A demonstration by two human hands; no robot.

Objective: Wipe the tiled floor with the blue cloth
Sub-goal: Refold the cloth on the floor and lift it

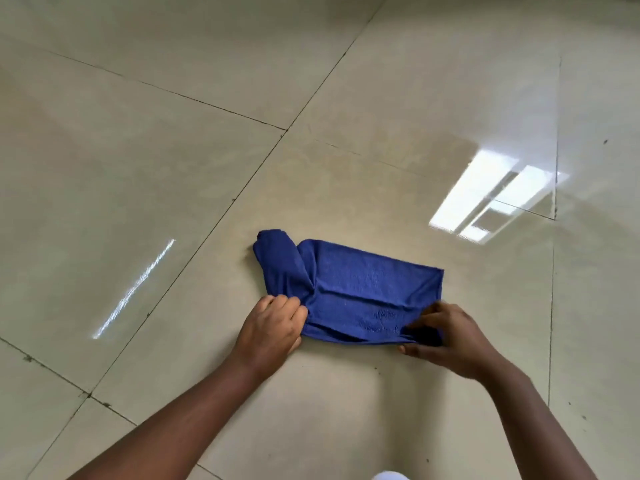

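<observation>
A blue cloth (353, 285) lies folded on the beige tiled floor (173, 168), near the middle of the view. Its far left end is rolled into a bunched lump. My left hand (272, 327) pinches the cloth's near left corner, fingers curled over the edge. At the near right corner my right hand (446, 337) grips the cloth, thumb on top and fingers underneath. Both forearms reach in from the bottom of the view.
Large glossy tiles with dark grout lines run diagonally across the floor. A bright window reflection (491, 199) shines to the right of the cloth, and a thin streak of light (135, 289) lies to its left. A white object (389, 475) peeks in at the bottom edge.
</observation>
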